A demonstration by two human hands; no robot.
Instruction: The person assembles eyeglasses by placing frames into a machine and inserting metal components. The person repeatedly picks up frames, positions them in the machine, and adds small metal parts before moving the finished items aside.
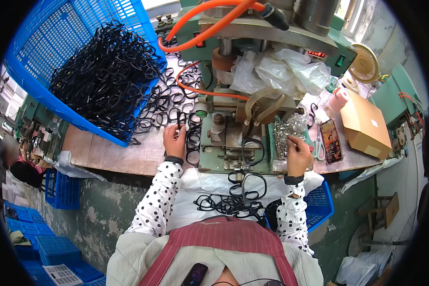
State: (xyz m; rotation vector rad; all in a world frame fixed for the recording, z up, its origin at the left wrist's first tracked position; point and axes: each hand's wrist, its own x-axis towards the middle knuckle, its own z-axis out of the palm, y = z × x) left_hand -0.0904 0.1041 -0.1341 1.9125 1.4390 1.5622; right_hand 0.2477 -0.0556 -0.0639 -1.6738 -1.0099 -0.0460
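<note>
Maroon and pinstriped, an apron (229, 236) lies nearest the camera, worn over a pale shirt (138, 257) with dotted white sleeves (157, 202). Just beyond the apron, a tangle of black frames (224, 205), shaped like eyewear, rests on a white sheet (183, 209) across the lap. The left hand (174, 141) is at the tabletop (114, 152), its thumb and fingers closed on one black frame (178, 116) that points away from the body. Beside it, a column of overlapping frames (193, 138) runs along the left edge of a green press machine (207, 164). Another single frame (253, 152) sits at the front of the machine, just below its metal fixture. The right hand (299, 156) is at a green-edged tray (272, 155) of small shiny metal pieces (282, 128), fingertips drawn together in a pinch — whether they grip a piece, I cannot tell. To the right of that hand lie scissors (319, 148), a phone (331, 140) with its screen lit, and a cardboard box (365, 124). At the upper left, a tilted blue crate (88, 125) is heaped with more black frames, which spread out over the tabletop between crate and machine. Orange hoses (209, 36) loop over the machine, and crumpled clear plastic bags (291, 69) are bunched against its front.
</note>
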